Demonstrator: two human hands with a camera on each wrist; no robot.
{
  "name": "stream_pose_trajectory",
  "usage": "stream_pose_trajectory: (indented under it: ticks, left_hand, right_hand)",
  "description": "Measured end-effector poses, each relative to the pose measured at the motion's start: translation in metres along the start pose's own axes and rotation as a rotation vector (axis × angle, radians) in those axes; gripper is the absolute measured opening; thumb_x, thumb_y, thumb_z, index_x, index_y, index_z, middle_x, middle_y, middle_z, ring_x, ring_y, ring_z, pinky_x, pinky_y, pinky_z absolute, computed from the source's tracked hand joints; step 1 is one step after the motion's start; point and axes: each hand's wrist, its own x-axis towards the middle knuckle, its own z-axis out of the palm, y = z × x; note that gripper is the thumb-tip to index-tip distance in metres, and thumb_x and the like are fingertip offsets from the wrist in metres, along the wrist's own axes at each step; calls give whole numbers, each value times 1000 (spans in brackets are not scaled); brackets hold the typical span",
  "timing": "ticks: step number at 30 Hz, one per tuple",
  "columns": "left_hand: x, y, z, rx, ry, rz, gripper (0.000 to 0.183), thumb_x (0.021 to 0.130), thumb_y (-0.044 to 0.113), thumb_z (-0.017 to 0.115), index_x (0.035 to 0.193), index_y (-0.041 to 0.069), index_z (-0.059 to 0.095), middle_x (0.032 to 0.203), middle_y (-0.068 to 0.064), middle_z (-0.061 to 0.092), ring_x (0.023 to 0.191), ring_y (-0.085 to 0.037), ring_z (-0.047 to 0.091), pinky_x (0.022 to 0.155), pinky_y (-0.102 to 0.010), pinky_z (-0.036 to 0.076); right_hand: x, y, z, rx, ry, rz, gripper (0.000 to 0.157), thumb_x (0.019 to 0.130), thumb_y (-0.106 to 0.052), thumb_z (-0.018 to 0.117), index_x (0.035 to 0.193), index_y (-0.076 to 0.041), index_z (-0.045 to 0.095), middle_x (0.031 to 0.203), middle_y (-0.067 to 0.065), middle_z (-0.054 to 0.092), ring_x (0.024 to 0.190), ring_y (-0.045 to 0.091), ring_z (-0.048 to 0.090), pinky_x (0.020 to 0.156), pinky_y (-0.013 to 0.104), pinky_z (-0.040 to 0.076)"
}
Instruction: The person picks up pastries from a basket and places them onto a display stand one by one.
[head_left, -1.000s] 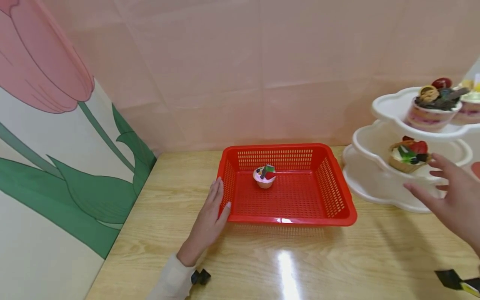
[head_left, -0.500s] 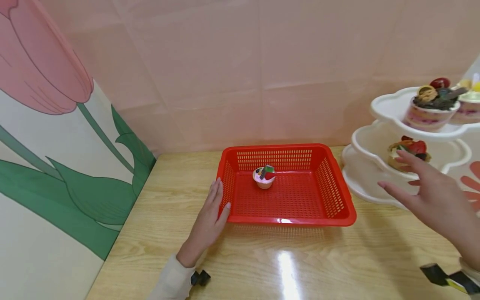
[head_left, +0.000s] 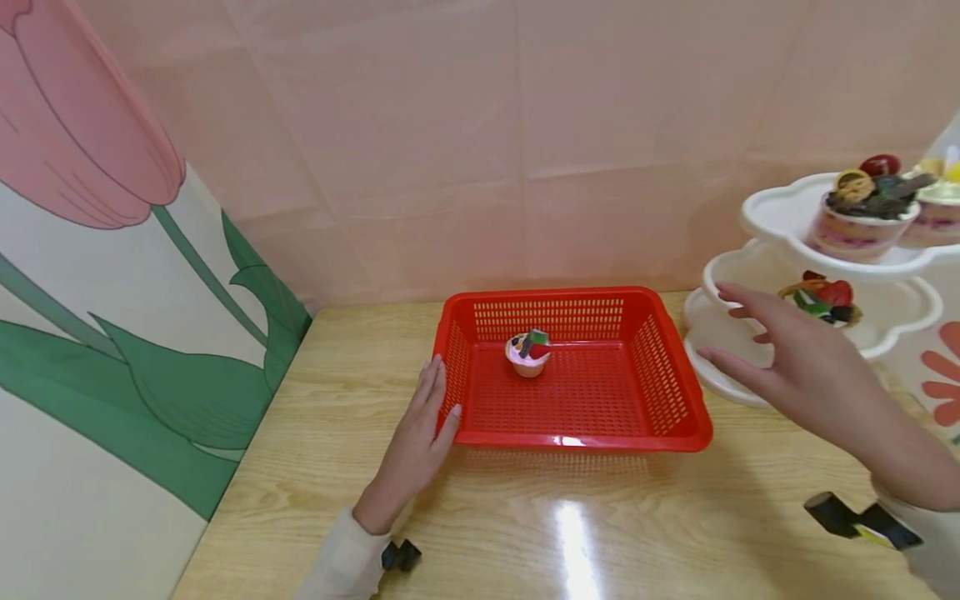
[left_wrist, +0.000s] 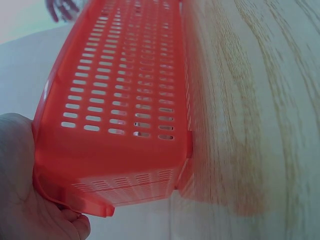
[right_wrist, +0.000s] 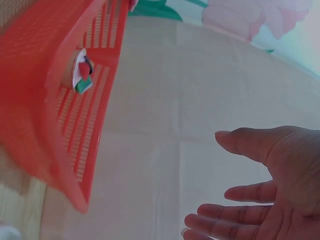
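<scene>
A red plastic basket [head_left: 581,442] stands on the wooden table, with one small toy cupcake [head_left: 528,354] topped by red and green pieces inside. My left hand [head_left: 412,442] holds the basket's near left corner. Its thumb lies over the rim, and in the left wrist view fingertips [left_wrist: 80,225] show beneath the rim's edge. My right hand [head_left: 802,375] is in the air right of the basket, in front of the white tiered stand [head_left: 750,208], fingers spread and nothing in it. Past it, a fruit tart [head_left: 828,300] sits on the middle tier, partly covered by the hand.
On the stand's top tier are a dessert cup [head_left: 862,225] with chocolate topping and another cup [head_left: 945,208] cut off by the frame edge. A pink cloth backdrop [head_left: 420,150] rises behind the table. A tulip-printed panel [head_left: 172,333] borders the left side.
My right hand has moved left from beside the tart, across the front of the stand toward the basket. The left hand, basket and cupcake have stayed in place.
</scene>
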Motion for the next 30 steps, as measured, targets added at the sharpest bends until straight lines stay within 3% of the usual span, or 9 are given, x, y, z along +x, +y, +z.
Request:
stream_pose_trajectory:
  ticks: [1,5,12,21,30]
  left_hand:
    - [0,0,0,-1,0,0,67,110,41,39,160,0,21,170,-9,14,156,-24,12,120,-48,24]
    - [0,0,0,-6,-2,-5,67,110,40,41,160,1,21,170,-8,14,156,-24,12,119,-48,24]
    - [0,0,0,-7,-5,-10,66,110,39,42,160,1,20,170,-7,13,156,-20,10,119,-48,24]
    - [0,1,1,-12,14,3,65,109,29,49,160,1,20,170,-9,14,155,-25,12,120,-49,24]
    - [0,0,0,-8,19,9,66,109,32,48,160,-1,21,169,-10,15,155,-26,14,119,-50,25]
  right_hand:
    - [2,-3,0,2,-1,-17,78,74,-19,91,141,-3,55,120,22,68,86,35,68,70,15,48]
    - [11,-12,2,21,-57,-36,78,75,-20,90,143,-3,55,127,19,66,92,32,68,65,38,57]
    - [31,-24,5,55,-136,-74,77,82,-27,86,148,-9,51,133,15,64,98,30,69,69,42,60]
    - [61,-36,11,94,-274,3,68,90,-38,78,146,-11,53,132,18,65,102,34,68,76,51,59]
    - [79,-43,31,187,-286,-27,61,91,-35,77,141,-7,58,131,17,65,110,35,65,85,57,55]
